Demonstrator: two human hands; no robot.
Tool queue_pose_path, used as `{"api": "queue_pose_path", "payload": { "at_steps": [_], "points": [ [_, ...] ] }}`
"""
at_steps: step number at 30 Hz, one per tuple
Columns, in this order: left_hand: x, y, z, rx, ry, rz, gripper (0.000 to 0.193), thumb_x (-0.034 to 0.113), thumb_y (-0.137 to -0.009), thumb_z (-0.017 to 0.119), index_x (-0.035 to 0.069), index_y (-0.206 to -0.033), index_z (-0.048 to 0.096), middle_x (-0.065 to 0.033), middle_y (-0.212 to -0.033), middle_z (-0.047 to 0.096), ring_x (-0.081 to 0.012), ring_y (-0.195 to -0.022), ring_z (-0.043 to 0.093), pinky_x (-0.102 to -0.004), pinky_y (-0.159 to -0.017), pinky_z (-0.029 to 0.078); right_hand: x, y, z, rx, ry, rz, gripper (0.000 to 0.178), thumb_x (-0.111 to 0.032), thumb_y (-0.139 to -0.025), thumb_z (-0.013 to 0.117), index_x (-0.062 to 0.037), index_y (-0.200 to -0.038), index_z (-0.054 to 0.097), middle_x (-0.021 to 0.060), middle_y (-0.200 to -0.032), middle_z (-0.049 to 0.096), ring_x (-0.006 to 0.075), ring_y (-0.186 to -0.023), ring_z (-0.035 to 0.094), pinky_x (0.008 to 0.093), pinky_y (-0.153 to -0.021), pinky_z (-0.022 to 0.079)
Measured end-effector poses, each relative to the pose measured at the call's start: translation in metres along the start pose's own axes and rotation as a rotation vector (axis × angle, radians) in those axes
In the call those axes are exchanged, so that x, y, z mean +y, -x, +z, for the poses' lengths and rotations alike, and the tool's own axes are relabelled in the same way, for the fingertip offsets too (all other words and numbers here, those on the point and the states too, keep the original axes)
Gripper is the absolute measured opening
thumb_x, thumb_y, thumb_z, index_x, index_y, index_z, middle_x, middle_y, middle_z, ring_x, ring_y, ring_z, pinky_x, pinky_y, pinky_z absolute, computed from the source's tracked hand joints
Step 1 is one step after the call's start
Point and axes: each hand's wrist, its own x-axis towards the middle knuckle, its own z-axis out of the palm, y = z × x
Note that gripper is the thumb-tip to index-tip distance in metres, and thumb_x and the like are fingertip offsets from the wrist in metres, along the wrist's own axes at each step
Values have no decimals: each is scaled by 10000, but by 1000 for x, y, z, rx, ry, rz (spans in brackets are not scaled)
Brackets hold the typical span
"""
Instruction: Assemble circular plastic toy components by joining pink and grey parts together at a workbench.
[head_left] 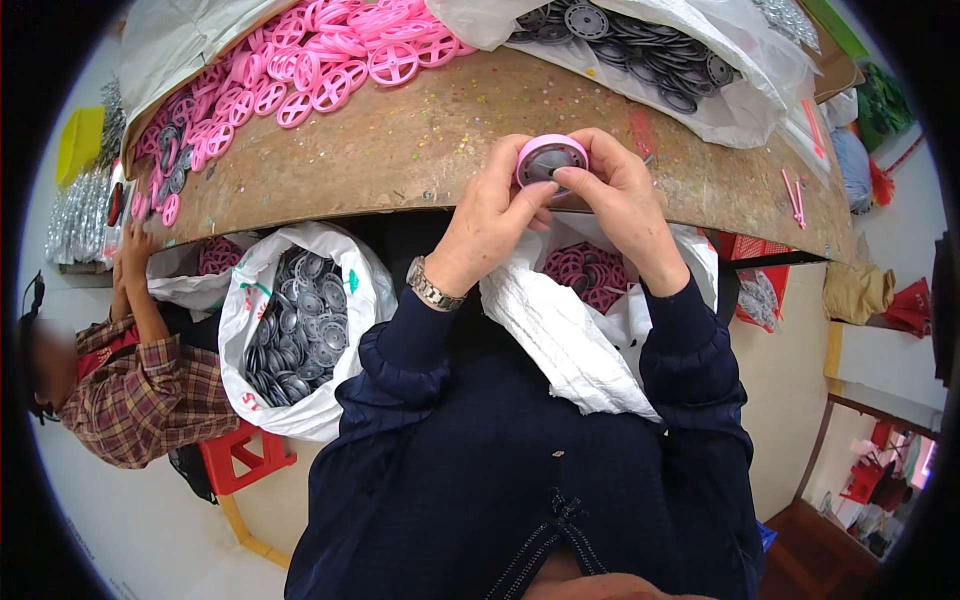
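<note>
At upper centre, the left hand [492, 212] and right hand [622, 205] grip a pink-rimmed grey wheel [549, 160], right thumb frontward, likely for steadiness; centre-left, an open sack [236, 350] keeps grey discs [312, 322] handy.

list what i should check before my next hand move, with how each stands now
1. Hold by the left hand: ok, fingers and thumb are on the held piece.
2. Hold by the right hand: ok, its thumb lies at the front of the piece.
3. Whether the grey disc sits fully home in the pink ring: cannot tell.
4. More pink wheels in view: ok, piled on the table.
5. Co-worker's hands out of the way: ok, at the table's far left.
</note>
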Motion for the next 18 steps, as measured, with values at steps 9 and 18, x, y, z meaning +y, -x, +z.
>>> {"api": "queue_pose_path", "payload": {
  "at_steps": [9, 18],
  "points": [
    [-7, 2, 1, 27, 25, -28, 342, -9, -941, 554, 8, -1273, 473, -72, -981, 620, -101, -684, 629, -238, -595, 555, 3, 1, 0, -61, 186, -55, 268, -5, -901, 607, 13, -1164, 563, 36, -1030, 644, 91, -927, 612, 246, -813, 516],
    [-4, -10, -7, -53, -321, 177, 364, 135, -894, 649, 8, -1217, 537, -147, -971, 649, -249, -806, 650, -358, -727, 551, 5, 2, -24, -146, 75, 61, 274, -9, -879, 628, 1, -1148, 575, 30, -989, 646, 109, -919, 621, 267, -819, 511]
  ]
}}
